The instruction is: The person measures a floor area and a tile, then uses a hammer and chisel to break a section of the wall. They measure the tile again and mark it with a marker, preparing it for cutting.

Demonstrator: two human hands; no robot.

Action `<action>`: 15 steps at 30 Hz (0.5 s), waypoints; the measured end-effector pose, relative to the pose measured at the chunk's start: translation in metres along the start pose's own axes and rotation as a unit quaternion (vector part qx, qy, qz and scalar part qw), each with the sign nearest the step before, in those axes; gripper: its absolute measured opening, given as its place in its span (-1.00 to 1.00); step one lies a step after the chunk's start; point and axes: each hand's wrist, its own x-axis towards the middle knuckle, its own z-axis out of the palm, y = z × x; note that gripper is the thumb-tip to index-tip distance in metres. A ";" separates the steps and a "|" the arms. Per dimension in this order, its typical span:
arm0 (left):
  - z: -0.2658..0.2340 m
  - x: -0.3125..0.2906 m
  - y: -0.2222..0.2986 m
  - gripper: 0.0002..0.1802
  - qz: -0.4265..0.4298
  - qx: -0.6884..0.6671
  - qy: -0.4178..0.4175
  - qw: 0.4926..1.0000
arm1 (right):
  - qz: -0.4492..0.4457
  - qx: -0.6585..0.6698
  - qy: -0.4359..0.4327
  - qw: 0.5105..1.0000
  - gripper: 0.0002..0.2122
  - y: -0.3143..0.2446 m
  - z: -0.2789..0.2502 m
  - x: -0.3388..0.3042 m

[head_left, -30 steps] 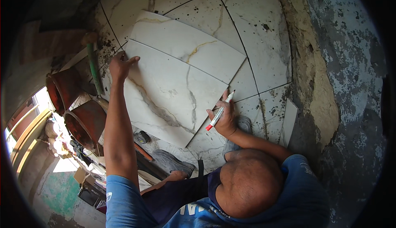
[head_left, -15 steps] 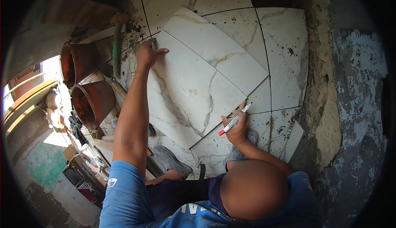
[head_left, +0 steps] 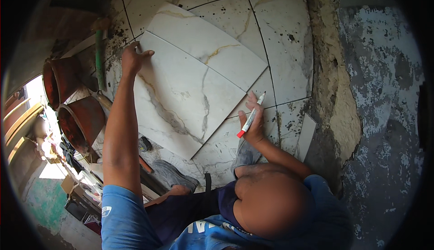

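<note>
A large white marble-look tile (head_left: 181, 91) with grey and gold veins lies at a slant over the floor tiles. At its upper left corner is my left hand (head_left: 134, 59), fingers at the edge and thumb over the top face. My right hand (head_left: 254, 122) is closed around a white marker (head_left: 251, 115) by the tile's right corner. The marker's red end points down toward me and its dark tip points up and away. Another marble-look tile piece (head_left: 212, 37) lies along the far side of the large tile.
Two reddish-brown buckets (head_left: 86, 121) lie tipped at the left, near a green-handled hammer (head_left: 99, 55). A tape measure (head_left: 144, 144) sits beside my shoe (head_left: 174, 173). A narrow tile strip (head_left: 305, 134) lies at the right, before the rough wall base (head_left: 341, 96).
The whole scene has shifted left and slightly up in the picture. My right hand with the marker sits a little farther right of the tile's corner; my left hand stays at its corner.
</note>
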 end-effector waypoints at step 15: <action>-0.003 -0.005 -0.002 -0.11 -0.029 -0.022 0.017 0.999 | 0.041 0.060 -0.223 0.972 -0.72 -0.075 0.116 0.275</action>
